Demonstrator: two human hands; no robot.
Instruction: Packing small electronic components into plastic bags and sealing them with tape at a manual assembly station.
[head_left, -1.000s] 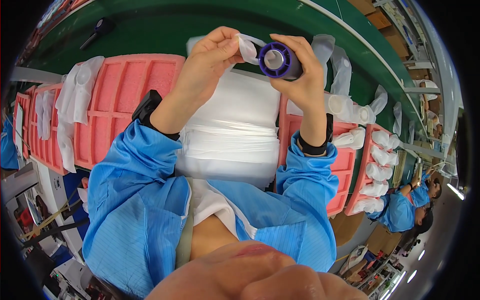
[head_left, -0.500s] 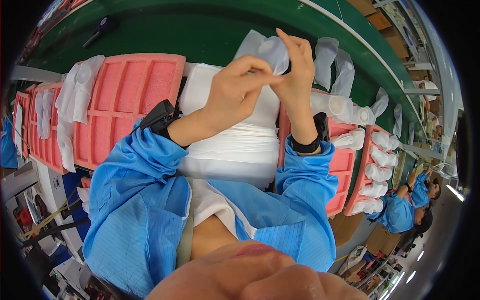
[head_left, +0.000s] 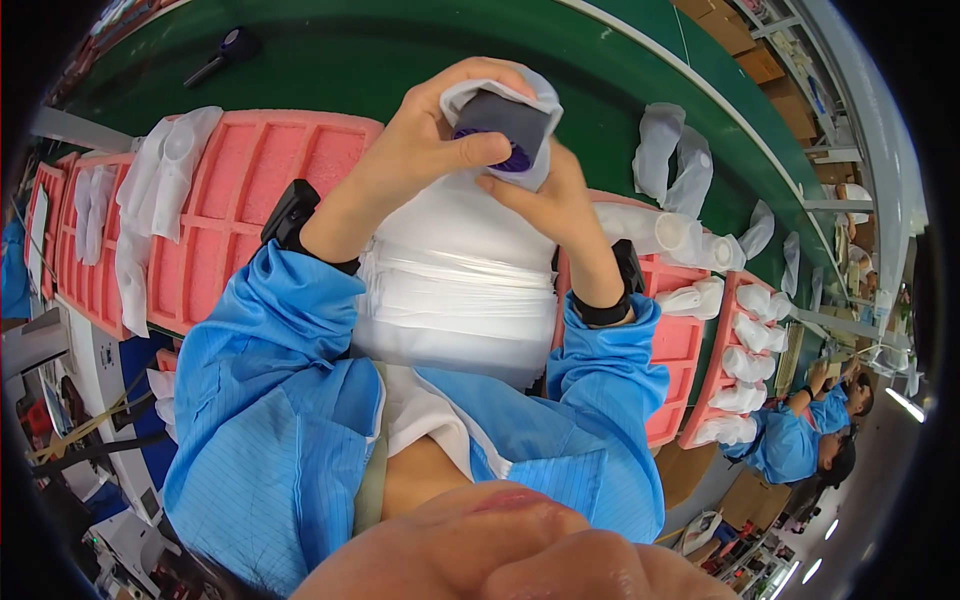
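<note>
Both my hands are raised over the far end of a stack of thin white bags (head_left: 455,285). Between them is a dark grey device with a purple ridged end (head_left: 503,122), partly covered by a translucent white bag (head_left: 545,92). My left hand (head_left: 435,125) is closed around the bag and device from the left, its thumb lying across the purple end. From the lower right, my right hand (head_left: 555,195) grips the bag near its edge, and some of its fingers are hidden behind it. How far the device reaches inside the bag cannot be seen.
Pink foam trays with compartments flank the stack, one at left (head_left: 235,200) and one at right (head_left: 675,350). Wrapped white items (head_left: 755,335) fill a farther right tray. A dark hair-dryer-shaped device (head_left: 228,50) lies on the green belt (head_left: 340,50). Co-workers (head_left: 795,435) sit at far right.
The dark grey and purple device has come into view inside the bag's mouth. My left hand has moved up and around it; my right hand has lowered to the bag's lower right side.
</note>
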